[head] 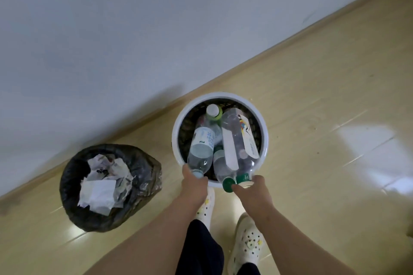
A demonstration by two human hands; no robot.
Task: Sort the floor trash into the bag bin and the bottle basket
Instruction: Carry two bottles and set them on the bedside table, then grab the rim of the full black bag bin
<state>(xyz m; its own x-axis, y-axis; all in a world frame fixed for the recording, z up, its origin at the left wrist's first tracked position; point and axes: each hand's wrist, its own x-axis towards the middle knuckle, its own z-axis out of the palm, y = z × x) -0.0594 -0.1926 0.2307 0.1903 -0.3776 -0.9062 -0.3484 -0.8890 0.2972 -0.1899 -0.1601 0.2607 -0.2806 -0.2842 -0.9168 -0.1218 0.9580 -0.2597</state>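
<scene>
Seen from above: a white-rimmed bottle basket (pixel 176 131) stands on the wood floor (pixel 312 96) near its wall edge. The black bag bin (pixel 147 169) sits to its left, holding crumpled paper (pixel 98 192). The left hand (pixel 193 183) grips a clear bottle (pixel 201 149) at its cap end. The right hand (pixel 252 194) curls round the capped ends of a white-labelled bottle (pixel 237 140) and a green-capped bottle (pixel 223 167) — all three slant down into the basket.

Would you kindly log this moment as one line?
left hand: holds clear blue-capped plastic bottle; right hand: holds two clear plastic bottles; at white round basket
</scene>
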